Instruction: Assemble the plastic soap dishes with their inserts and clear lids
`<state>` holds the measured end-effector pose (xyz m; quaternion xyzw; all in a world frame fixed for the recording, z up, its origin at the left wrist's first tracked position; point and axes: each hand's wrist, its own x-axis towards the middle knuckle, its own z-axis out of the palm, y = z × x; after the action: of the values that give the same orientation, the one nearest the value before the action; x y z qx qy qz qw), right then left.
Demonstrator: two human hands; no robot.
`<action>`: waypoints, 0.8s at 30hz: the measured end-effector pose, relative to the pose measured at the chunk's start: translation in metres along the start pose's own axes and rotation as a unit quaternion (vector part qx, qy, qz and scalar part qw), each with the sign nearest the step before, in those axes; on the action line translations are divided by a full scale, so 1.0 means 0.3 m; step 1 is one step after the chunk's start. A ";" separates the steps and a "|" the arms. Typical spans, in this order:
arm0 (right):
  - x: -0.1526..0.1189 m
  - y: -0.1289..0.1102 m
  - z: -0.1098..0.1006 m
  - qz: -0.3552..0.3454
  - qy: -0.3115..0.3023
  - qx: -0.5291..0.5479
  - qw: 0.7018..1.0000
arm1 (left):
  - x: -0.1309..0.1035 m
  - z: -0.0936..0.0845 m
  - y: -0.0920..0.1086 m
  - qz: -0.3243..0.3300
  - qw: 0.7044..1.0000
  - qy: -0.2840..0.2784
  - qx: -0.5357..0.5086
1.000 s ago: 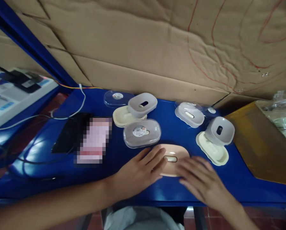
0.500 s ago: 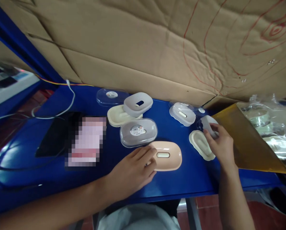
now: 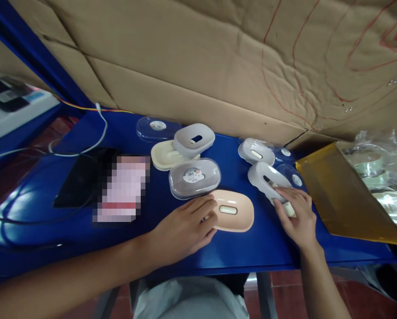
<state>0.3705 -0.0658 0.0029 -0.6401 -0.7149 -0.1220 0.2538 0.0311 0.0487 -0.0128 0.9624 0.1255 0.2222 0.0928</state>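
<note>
My left hand (image 3: pixel 186 223) is closed on the left end of a peach soap dish (image 3: pixel 241 212), which lies on the blue table. My right hand (image 3: pixel 297 218) grips the near end of a light grey soap dish tray (image 3: pixel 264 173) with a slot in it. That tray rests at a tilt over a cream base (image 3: pixel 290 210), mostly hidden beneath it. Behind it sits another grey soap dish (image 3: pixel 256 152). Beside my right fingers lies a clear lid (image 3: pixel 288 172) with a round label. Just behind the peach dish is a grey soap dish under a clear lid (image 3: pixel 180 182).
Farther back lie a grey tray (image 3: pixel 185 133) overlapping a cream base (image 3: pixel 158 158), and a clear lid (image 3: pixel 145 128). An open carton (image 3: pixel 331 195) with bagged dishes stands right. A blurred-out phone-like object (image 3: pixel 121 188) and cables (image 3: pixel 100 126) lie left. Cardboard (image 3: pixel 185 66) rises behind.
My right hand has brought the grey tray left and down onto the cream base, uncovering a clear lid behind it. My left hand keeps its hold on the peach soap dish.
</note>
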 end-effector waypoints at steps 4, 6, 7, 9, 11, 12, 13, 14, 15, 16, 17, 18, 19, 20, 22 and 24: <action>0.012 -0.019 0.018 -0.039 -0.061 -0.007 0.997 | -0.002 0.003 0.002 0.002 1.000 -0.007 0.011; 0.021 -0.025 0.023 -0.041 -0.090 -0.019 0.995 | -0.001 0.000 0.003 0.003 1.000 -0.012 0.016; 0.028 -0.028 0.023 -0.037 -0.097 -0.023 0.994 | 0.000 -0.002 0.004 0.006 1.000 -0.015 0.018; 0.052 -0.037 0.016 -0.032 -0.099 -0.022 0.994 | 0.003 -0.007 0.006 0.015 1.000 -0.018 0.019; 0.094 -0.058 0.006 -0.040 -0.098 -0.005 0.994 | 0.005 -0.013 0.008 0.028 0.999 -0.021 0.022; 0.122 -0.072 0.003 -0.051 -0.100 0.007 0.994 | 0.005 -0.016 0.009 0.035 0.999 -0.023 0.026; 0.155 -0.089 0.002 -0.066 -0.106 0.020 0.992 | 0.005 -0.018 0.010 0.043 0.998 -0.026 0.031; 0.193 -0.106 0.004 -0.082 -0.115 0.033 0.989 | 0.004 -0.020 0.012 0.053 0.998 -0.029 0.036; 0.235 -0.122 0.010 -0.097 -0.125 0.046 0.986 | 0.003 -0.021 0.015 0.064 0.997 -0.030 0.041; 0.280 -0.134 0.021 -0.109 -0.135 0.055 0.983 | 0.001 -0.023 0.017 0.076 0.996 -0.029 0.046; 0.328 -0.140 0.036 -0.118 -0.144 0.062 0.981 | -0.001 -0.024 0.020 0.090 0.994 -0.029 0.050; 0.377 -0.139 0.055 -0.123 -0.150 0.062 0.979 | -0.003 -0.025 0.022 0.102 0.993 -0.025 0.053; 0.427 -0.129 0.076 -0.124 -0.156 0.054 0.978 | -0.004 -0.027 0.025 0.111 0.992 -0.021 0.056; 0.476 -0.109 0.098 -0.119 -0.163 0.038 0.979 | -0.005 -0.029 0.026 0.118 0.991 -0.019 0.060; 0.563 -0.041 0.140 -0.087 -0.187 0.000 0.979 | -0.006 -0.034 0.027 0.124 0.990 -0.014 0.068; 0.623 0.050 0.169 -0.023 -0.218 -0.016 0.976 | -0.006 -0.041 0.026 0.129 0.988 -0.007 0.080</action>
<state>0.3652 0.1212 0.0549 -0.6389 -0.7653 0.0030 0.0786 0.0255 0.0424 -0.0009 0.9764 0.0174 0.2150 -0.0130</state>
